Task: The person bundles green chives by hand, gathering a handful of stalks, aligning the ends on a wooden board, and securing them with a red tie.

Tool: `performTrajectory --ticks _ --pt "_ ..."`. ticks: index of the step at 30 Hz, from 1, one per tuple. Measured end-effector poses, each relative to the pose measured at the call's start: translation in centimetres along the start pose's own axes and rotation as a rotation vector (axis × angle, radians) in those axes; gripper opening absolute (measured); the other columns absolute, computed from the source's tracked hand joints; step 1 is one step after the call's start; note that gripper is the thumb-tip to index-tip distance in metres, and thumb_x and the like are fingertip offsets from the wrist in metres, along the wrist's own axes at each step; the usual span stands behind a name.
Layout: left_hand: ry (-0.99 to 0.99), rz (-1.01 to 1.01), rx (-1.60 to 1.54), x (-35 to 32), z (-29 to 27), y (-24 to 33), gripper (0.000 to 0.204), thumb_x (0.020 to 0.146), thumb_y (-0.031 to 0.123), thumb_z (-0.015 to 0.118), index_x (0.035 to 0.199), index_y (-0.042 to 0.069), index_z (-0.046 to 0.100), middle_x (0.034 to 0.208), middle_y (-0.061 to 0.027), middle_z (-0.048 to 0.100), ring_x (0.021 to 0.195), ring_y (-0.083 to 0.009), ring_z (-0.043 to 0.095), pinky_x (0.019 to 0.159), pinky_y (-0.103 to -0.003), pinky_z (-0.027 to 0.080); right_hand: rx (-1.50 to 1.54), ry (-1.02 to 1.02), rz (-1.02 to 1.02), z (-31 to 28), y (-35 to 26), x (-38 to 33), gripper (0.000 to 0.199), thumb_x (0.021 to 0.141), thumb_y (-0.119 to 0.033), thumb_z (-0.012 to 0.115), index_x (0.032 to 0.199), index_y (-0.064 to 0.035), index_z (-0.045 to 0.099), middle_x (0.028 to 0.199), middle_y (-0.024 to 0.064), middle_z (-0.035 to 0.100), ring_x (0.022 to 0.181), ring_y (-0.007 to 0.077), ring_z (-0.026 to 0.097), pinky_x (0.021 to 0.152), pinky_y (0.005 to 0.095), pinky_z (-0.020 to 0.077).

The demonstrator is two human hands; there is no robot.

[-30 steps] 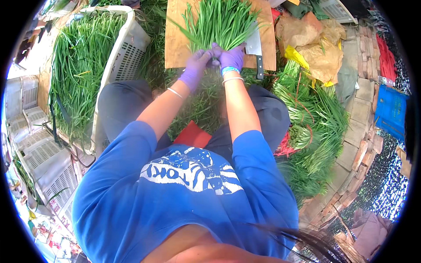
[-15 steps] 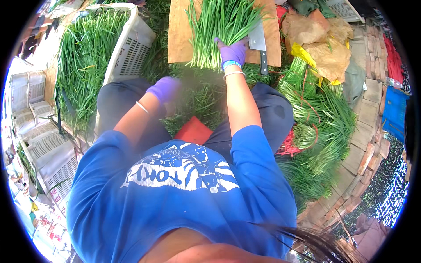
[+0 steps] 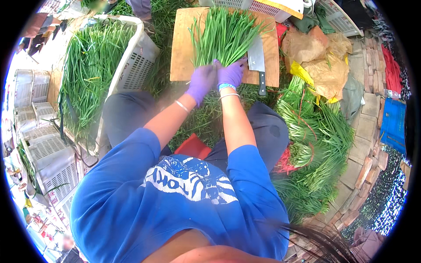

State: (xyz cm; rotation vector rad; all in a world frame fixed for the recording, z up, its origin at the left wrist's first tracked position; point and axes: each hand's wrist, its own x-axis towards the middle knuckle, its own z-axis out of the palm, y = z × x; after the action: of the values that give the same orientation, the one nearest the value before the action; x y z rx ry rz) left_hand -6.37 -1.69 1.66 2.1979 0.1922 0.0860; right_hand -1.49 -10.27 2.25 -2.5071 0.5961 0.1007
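Clearly, the work looks partway along. Nearest, between the person's knees, a red piece (image 3: 193,147) sits beside loose green scraps (image 3: 186,127), which I take for trimmings. Just beyond, the two gloved hands meet at the near end of the bunch of green stalks (image 3: 226,37). The right hand (image 3: 230,73) appears clasped around the stalk ends; the left hand (image 3: 204,81) presses in beside it, but it is blurred, and I cannot tell whether its fingers grip the bunch or something thin. The bunch lies on the wooden board (image 3: 182,44), leafy tips fanning away from the person, so it reaches forward from both hands. It seems gathered and roughly lined up; whether a tie goes round it is hidden by the gloves, so securing it may be left to do. To its right, near the right hand but apart from it, a knife (image 3: 256,57) rests with its handle toward the person. Out to the right is a heap of green bunches (image 3: 324,144) with red cord (image 3: 285,163) beside it, probably finished portions. To the left, a white crate (image 3: 138,57) is full of long greens (image 3: 92,74), perhaps stock for more bunches. Farther off, past the board, stand other pale crates (image 3: 265,11)
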Motion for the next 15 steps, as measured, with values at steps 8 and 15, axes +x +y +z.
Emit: performTrajectory --ticks 8,15 --pt "-0.840 0.006 -0.383 -6.8 -3.9 -2.8 0.022 0.082 0.021 0.054 0.091 0.001 0.057 0.082 -0.0091 0.060 0.076 -0.0168 0.055 0.072 -0.030 0.043 -0.011 -0.054 -0.017 -0.3 -0.2 -0.4 0.110 0.058 -0.051 0.069 0.132 0.0035 0.008 0.114 0.0236 0.043 0.097 0.0334 0.051 0.080 0.0398 0.0441" --pt "-0.400 -0.170 -0.355 4.4 -8.4 -0.3 0.041 0.077 0.031 0.058 0.105 0.001 0.056 0.094 -0.0070 0.061 0.080 -0.0084 0.056 0.072 -0.025 0.044 -0.034 -0.055 0.010 -0.3 -0.2 -0.2 0.110 0.058 -0.050 0.069 0.132 0.0036 0.008 0.116 0.0241 0.042 0.099 0.0338 0.050 0.081 0.0395 0.0433"
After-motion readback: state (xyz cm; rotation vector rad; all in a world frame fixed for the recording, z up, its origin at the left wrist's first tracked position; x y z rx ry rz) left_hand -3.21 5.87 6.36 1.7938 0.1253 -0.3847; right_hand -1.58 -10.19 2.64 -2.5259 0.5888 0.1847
